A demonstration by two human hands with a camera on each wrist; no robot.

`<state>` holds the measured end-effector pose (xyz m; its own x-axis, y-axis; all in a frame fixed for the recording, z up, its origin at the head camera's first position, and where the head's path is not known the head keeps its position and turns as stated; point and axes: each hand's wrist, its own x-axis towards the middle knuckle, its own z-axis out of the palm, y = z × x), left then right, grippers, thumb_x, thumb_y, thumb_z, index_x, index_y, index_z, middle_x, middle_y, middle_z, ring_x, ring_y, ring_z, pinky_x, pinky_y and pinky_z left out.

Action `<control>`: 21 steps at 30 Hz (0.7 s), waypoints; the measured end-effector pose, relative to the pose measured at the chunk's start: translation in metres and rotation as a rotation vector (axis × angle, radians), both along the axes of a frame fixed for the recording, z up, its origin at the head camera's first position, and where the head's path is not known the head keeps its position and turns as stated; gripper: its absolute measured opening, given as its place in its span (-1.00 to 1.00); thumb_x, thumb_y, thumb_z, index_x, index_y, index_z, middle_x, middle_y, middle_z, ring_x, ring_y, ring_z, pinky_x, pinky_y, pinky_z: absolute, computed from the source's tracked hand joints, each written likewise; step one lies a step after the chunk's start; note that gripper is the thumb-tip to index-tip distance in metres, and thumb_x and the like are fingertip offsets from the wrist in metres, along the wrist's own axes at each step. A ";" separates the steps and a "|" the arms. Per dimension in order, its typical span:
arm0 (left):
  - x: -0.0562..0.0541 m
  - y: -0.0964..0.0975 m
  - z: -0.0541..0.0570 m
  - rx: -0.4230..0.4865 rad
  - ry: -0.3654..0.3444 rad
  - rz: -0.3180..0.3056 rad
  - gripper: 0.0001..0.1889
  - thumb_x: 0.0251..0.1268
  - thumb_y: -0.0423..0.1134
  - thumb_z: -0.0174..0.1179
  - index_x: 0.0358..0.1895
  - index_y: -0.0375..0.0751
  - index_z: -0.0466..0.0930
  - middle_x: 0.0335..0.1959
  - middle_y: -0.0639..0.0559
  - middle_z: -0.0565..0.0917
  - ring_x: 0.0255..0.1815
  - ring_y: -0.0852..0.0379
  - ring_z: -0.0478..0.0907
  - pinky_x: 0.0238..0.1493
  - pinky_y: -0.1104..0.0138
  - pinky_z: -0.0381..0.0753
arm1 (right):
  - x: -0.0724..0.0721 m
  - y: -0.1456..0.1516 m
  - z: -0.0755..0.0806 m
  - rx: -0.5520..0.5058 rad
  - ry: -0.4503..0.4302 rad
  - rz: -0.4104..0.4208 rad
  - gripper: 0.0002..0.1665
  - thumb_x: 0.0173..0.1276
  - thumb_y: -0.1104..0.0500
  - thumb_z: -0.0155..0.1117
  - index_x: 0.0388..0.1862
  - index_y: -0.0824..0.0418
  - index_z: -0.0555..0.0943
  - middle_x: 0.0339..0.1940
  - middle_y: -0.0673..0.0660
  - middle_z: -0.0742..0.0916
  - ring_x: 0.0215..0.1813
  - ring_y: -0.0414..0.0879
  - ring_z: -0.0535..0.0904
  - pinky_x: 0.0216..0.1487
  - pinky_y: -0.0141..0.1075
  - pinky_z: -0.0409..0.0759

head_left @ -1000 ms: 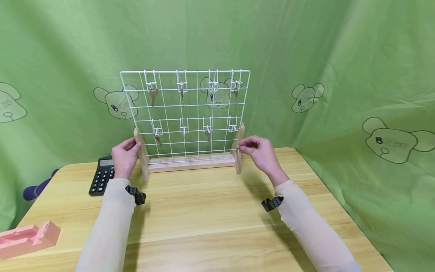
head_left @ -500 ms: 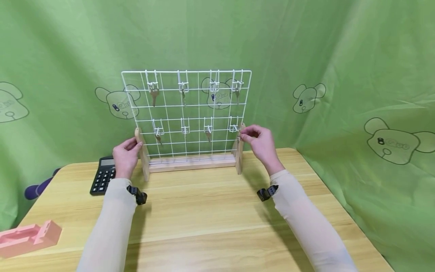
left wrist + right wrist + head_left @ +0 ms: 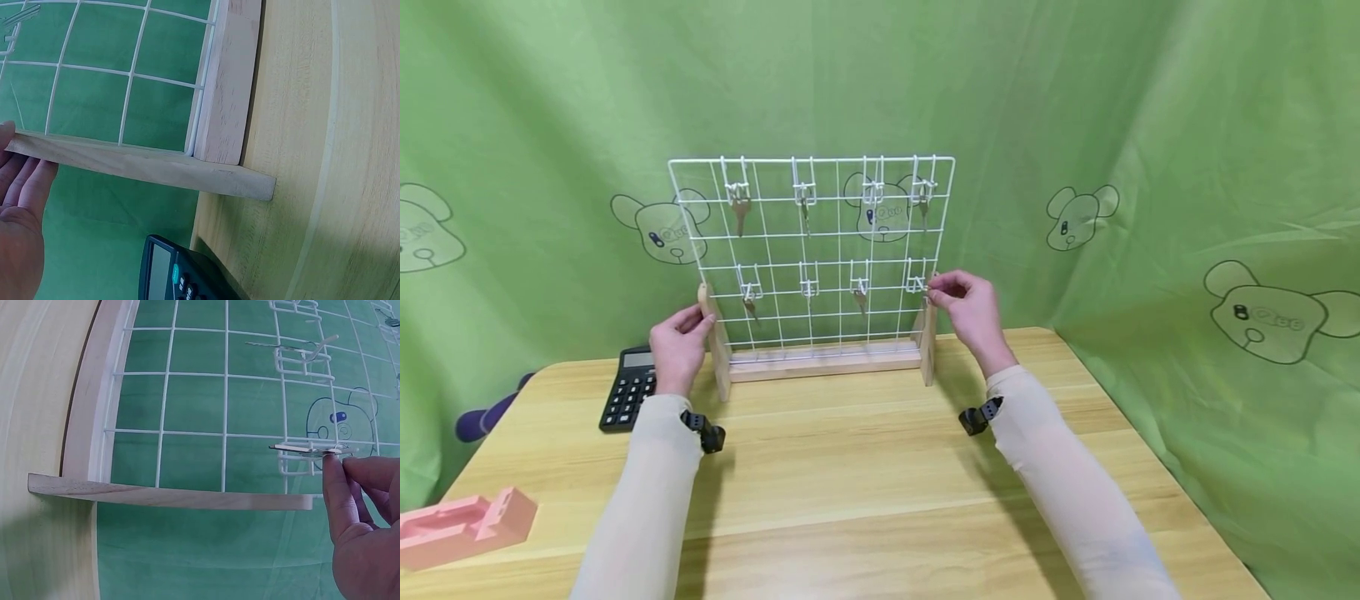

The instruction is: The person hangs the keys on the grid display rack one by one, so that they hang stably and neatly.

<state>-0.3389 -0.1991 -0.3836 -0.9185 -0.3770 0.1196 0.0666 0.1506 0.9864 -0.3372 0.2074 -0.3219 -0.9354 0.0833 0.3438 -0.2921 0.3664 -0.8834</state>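
A white wire grid rack with a wooden base stands upright at the back of the table. My left hand pinches the rack's left wooden post between thumb and fingers. In my right hand, the fingertips pinch a key, held level in the right wrist view. That key is right at the lower right hook; whether its hole is over the hook's tip I cannot tell. Other keys hang from hooks, such as the upper left key and a lower key.
A black calculator lies left of the rack, partly behind my left hand. The pink tray-like holder sits at the table's left front. Behind the wooden table hangs a green curtain. Something purple shows beyond the left edge.
My right hand has risen along the right post with the key and moved slightly left to the lower right hook. My left hand has kept its hold on the left post.
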 end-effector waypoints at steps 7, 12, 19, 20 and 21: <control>0.000 0.001 -0.002 -0.018 0.022 0.002 -0.57 0.38 -0.32 0.24 0.29 -0.26 0.48 0.24 -0.21 0.54 0.21 -0.03 0.53 0.18 0.35 0.55 | -0.006 0.002 -0.006 -0.015 -0.010 0.011 -0.75 0.30 0.38 0.33 -0.04 0.33 0.64 -0.14 0.20 0.68 -0.11 -0.01 0.55 -0.07 -0.33 0.62; 0.000 0.001 -0.003 -0.018 0.032 0.005 -0.57 0.38 -0.33 0.23 0.29 -0.27 0.48 0.24 -0.22 0.54 0.22 -0.02 0.52 0.19 0.35 0.54 | -0.006 0.002 -0.009 -0.024 -0.004 0.009 -0.73 0.30 0.36 0.34 -0.02 0.32 0.64 -0.13 0.19 0.69 -0.10 -0.02 0.55 -0.04 -0.31 0.61; 0.000 0.000 -0.006 -0.046 0.029 -0.003 -0.57 0.39 -0.33 0.21 0.29 -0.29 0.47 0.24 -0.23 0.54 0.22 -0.04 0.51 0.20 0.33 0.54 | 0.005 0.006 -0.021 0.038 -0.038 0.013 -0.76 0.37 0.31 0.27 0.00 0.31 0.61 -0.12 0.19 0.66 -0.08 0.01 0.54 -0.01 -0.24 0.60; 0.001 0.000 -0.006 -0.063 0.019 -0.015 -0.56 0.40 -0.32 0.20 0.30 -0.30 0.45 0.25 -0.24 0.53 0.23 -0.05 0.50 0.21 0.31 0.53 | 0.007 0.008 -0.025 0.045 -0.049 0.022 -0.76 0.39 0.30 0.26 0.01 0.33 0.60 -0.12 0.20 0.66 -0.07 0.03 0.54 -0.02 -0.24 0.60; 0.002 0.000 -0.007 -0.084 0.010 -0.028 -0.55 0.41 -0.32 0.20 0.31 -0.31 0.44 0.25 -0.25 0.52 0.24 -0.06 0.50 0.23 0.29 0.53 | 0.010 0.009 -0.028 0.054 -0.062 0.029 -0.75 0.40 0.29 0.24 0.02 0.34 0.60 -0.12 0.21 0.65 -0.07 0.04 0.54 -0.02 -0.23 0.61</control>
